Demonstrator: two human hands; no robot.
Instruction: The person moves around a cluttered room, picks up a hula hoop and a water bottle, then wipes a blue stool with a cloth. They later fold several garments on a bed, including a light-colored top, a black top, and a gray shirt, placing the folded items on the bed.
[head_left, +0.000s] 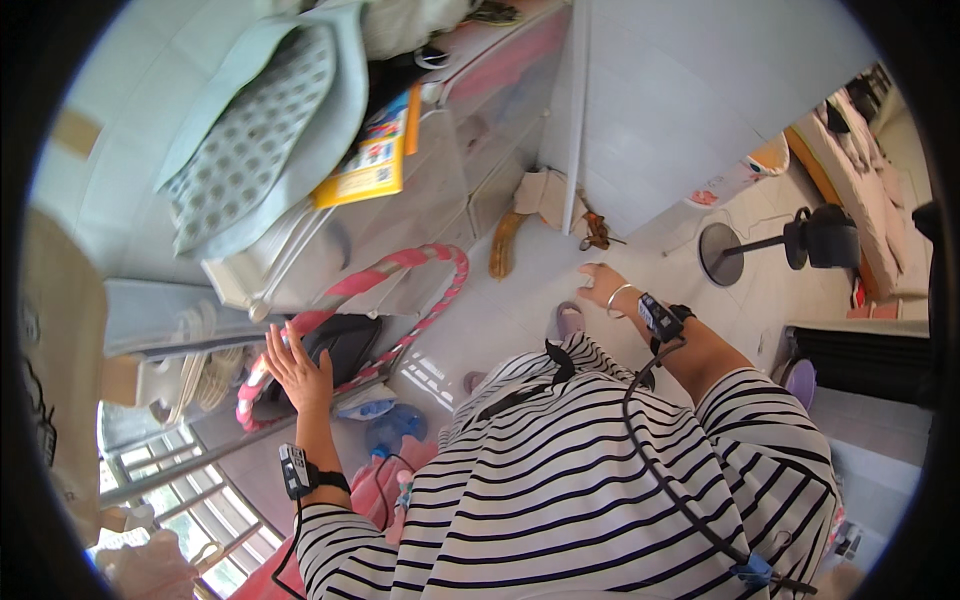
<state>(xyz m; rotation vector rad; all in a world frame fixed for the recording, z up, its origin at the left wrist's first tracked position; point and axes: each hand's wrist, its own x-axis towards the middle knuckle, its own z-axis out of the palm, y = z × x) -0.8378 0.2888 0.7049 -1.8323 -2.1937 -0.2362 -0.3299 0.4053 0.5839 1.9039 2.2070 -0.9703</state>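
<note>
My left hand (302, 374) is raised with its fingers spread, holding nothing. It overlaps a pink-and-white hula hoop (407, 257) that leans beside the plastic drawers; whether the fingers touch the hoop I cannot tell. Close to the fingertips is the end of a pale rail (259, 311). Over the floor on the other side, my right hand (603, 287) reaches out with loosely bent, parted fingers and nothing in them. A silver bangle (617, 299) circles that wrist. Small black devices are strapped to both forearms.
Clear plastic drawers (410, 180) carry a grey dotted mat (262, 115) and a yellow booklet (372, 172). Ahead on the floor lies a long brown object (503, 245). A black stand with a round base (722, 255) is at right, a blue translucent jug (396, 428) at lower left.
</note>
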